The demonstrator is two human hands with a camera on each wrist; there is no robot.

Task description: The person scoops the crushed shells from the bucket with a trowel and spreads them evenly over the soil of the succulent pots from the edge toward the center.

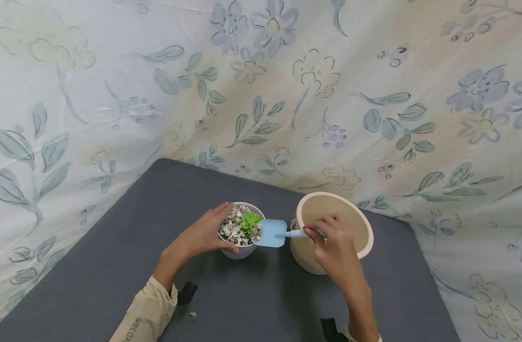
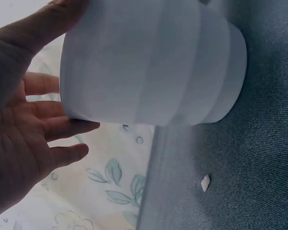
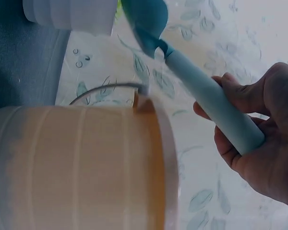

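Note:
A small white ribbed flower pot (image 1: 239, 253) stands on the dark table, holding pale pebbles (image 1: 232, 229) and a green succulent (image 1: 250, 221). My left hand (image 1: 201, 232) spans its left side at the rim, thumb in front and fingers behind; the left wrist view shows the pot wall (image 2: 144, 62) beside the thumb. With thumb and fingers, my right hand (image 1: 335, 242) grips the handle of a light-blue toy shovel (image 1: 273, 233). The shovel's blade tip is over the pot's right rim, with a few pebbles (image 1: 256, 232) at its end, next to the succulent.
A cream bucket (image 1: 305, 256) with a thin handle (image 3: 105, 87) stands right of the pot, beneath my right hand. One stray pebble (image 1: 193, 314) lies on the dark tabletop (image 1: 252, 304) near my left sleeve. Floral cloth (image 1: 261, 95) hangs behind the table.

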